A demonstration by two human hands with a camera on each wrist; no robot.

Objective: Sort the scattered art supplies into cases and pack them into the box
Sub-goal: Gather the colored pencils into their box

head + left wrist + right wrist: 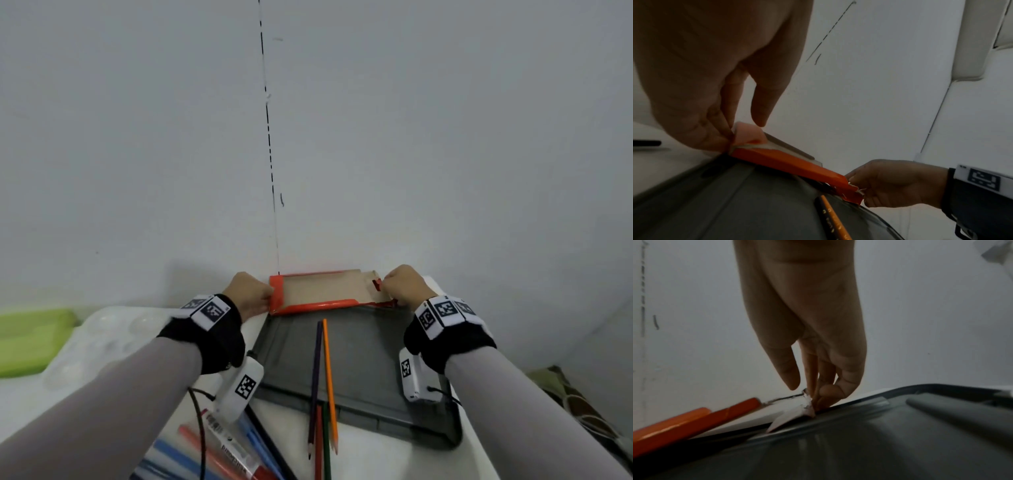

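Opening the orange pencil carton, sorting barely begun

We pinch the orange carton [318, 291] behind the grey lid [370, 363]: left hand [251, 294] one end, right hand [406, 286] its torn flap; markers [219, 445] and coloured pencils [323, 387] lie loose before it.

white table [376, 455], grey lid [363, 373] flat on it, markers [222, 448] at near left, clear palette [102, 339], green case [30, 339] far left
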